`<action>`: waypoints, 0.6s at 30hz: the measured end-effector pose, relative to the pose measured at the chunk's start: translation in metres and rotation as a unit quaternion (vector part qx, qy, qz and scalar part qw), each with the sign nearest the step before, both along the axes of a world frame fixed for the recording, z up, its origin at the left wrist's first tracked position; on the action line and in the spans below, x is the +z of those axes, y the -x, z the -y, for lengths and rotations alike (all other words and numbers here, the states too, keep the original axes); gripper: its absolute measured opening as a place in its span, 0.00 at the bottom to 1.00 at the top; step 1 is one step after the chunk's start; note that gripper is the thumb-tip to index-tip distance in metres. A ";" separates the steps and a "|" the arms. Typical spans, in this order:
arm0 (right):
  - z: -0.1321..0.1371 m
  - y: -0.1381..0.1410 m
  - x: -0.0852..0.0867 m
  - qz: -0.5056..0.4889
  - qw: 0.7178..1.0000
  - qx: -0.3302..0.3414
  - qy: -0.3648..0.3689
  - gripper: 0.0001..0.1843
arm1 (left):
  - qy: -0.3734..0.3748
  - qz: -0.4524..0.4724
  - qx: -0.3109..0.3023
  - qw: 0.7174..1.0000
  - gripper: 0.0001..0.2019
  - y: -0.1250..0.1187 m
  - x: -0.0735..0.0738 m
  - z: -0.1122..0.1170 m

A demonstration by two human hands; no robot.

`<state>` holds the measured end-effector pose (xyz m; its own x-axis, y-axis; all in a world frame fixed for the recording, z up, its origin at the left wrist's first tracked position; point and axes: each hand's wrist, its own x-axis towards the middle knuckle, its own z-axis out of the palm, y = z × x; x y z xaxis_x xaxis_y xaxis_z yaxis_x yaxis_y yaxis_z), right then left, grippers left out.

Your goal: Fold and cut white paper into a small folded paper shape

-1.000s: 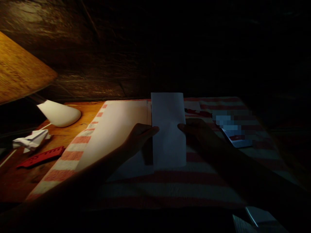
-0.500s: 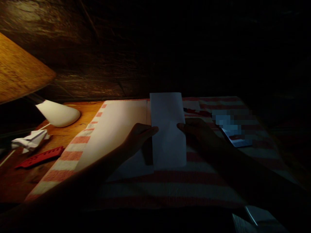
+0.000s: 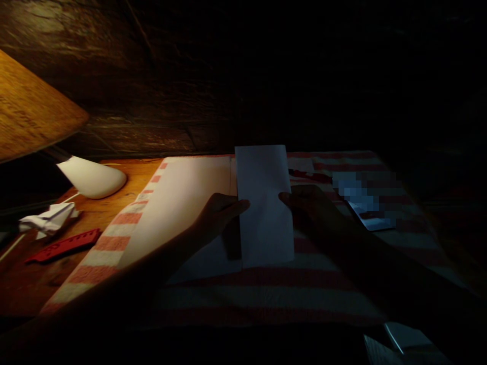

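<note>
A narrow white sheet of paper [image 3: 264, 228], folded or cut to a strip, is held up in the middle of the view. My left hand [image 3: 222, 215] pinches its left edge, thumb lying on the front. At the right edge my right hand [image 3: 304, 200] grips it the same way; the fingers of both hands are hidden behind the paper. Under and left of it a larger white sheet [image 3: 182, 187] lies flat on a red-and-white striped cloth [image 3: 274, 296]. My left arm casts the lower part of that sheet into shadow.
On the wooden table [image 3: 23, 289] at left stand a lamp with a white base [image 3: 93, 177] and tan shade [image 3: 30, 111], crumpled paper [image 3: 49, 218] and a red ruler-like strip [image 3: 64, 246]. A dark red slim object [image 3: 310, 175] and a lit, blurred-out phone-like device [image 3: 375, 222] lie right.
Both hands keep hold of the paper, which has shifted very slightly to the right. Everything else stays as it was.
</note>
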<state>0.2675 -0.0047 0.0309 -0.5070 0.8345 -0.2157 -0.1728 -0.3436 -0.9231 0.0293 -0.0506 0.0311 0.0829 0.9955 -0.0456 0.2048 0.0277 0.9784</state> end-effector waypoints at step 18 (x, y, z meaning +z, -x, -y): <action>0.000 -0.004 0.005 0.011 0.998 0.057 0.030 0.13 | -0.174 0.119 0.100 0.973 0.18 0.027 0.010 -0.019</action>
